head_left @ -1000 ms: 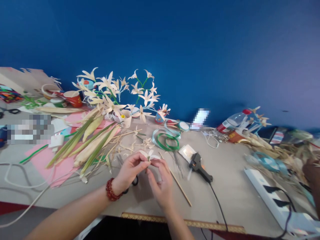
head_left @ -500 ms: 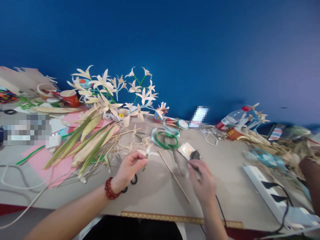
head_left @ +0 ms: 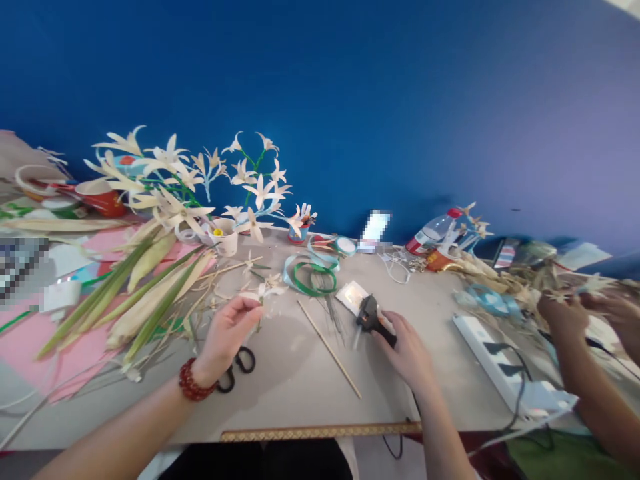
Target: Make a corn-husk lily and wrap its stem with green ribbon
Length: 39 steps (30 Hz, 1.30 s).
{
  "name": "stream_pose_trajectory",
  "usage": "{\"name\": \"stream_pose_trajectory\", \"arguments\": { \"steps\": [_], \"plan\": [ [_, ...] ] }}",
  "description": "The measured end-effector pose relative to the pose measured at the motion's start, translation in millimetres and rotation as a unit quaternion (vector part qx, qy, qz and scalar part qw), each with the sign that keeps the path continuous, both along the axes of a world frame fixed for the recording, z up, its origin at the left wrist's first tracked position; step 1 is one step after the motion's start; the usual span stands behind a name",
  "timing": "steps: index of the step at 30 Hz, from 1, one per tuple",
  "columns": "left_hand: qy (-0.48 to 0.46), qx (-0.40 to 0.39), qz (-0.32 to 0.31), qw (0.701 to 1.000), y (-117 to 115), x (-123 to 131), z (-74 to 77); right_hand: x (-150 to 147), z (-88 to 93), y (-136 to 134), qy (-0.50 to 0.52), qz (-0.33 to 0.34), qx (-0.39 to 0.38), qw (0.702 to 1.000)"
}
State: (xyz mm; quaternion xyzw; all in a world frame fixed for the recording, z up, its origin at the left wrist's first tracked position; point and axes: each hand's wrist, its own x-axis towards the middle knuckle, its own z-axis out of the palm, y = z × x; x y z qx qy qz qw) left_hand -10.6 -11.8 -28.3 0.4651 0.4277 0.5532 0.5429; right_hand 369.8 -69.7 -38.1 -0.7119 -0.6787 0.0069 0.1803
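Observation:
My left hand, with a red bead bracelet at the wrist, pinches the thin green stem of a small pale husk flower. Its petals stick out above the fingertips, and black scissor handles lie just below the hand. On the right, my right hand has closed around the handle of a black glue gun. The gun's front end is beside a small white pad. Between my hands lie a thin wooden stick and several fine wires.
Corn husks spread over pink paper at left; husk flowers stand behind in cups. Green ribbon coils centrally. A white power strip lies at right, near another person's hands. A bottle stands behind.
My right hand has moved from above the glue gun onto its handle and gripped it. My left hand keeps its pinch on the flower. The view has swung right, showing the other person's hands.

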Motion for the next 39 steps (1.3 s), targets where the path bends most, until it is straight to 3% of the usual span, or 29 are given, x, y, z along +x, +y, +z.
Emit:
{"name": "stream_pose_trajectory", "arguments": {
  "steps": [4,8,16,24,28,34,39],
  "plan": [
    [-0.038,-0.006,0.044,0.998,7,-3,4.4,3,-4.3,3,0.000,-0.012,-0.013,1.000],
    [-0.033,-0.026,0.026,0.999,4,0,2.6,7,-7.2,5,0.002,0.008,-0.020,1.000],
    [-0.013,-0.035,-0.007,0.999,-3,4,1.9,19,0.2,14,0.010,0.115,-0.016,0.993],
    [-0.006,-0.034,-0.016,0.999,-4,6,4.9,22,8.8,20,-0.004,0.132,0.001,0.991],
    [-0.009,-0.043,-0.020,0.999,-4,6,5.5,22,9.4,23,0.009,0.131,-0.026,0.991],
    [-0.006,-0.046,-0.016,0.999,-4,6,3.4,27,16.7,17,0.150,0.099,-0.091,0.979],
    [0.005,-0.039,-0.014,0.999,-4,8,8.5,34,13.4,10,0.341,0.040,-0.001,0.939]
  ]
}}
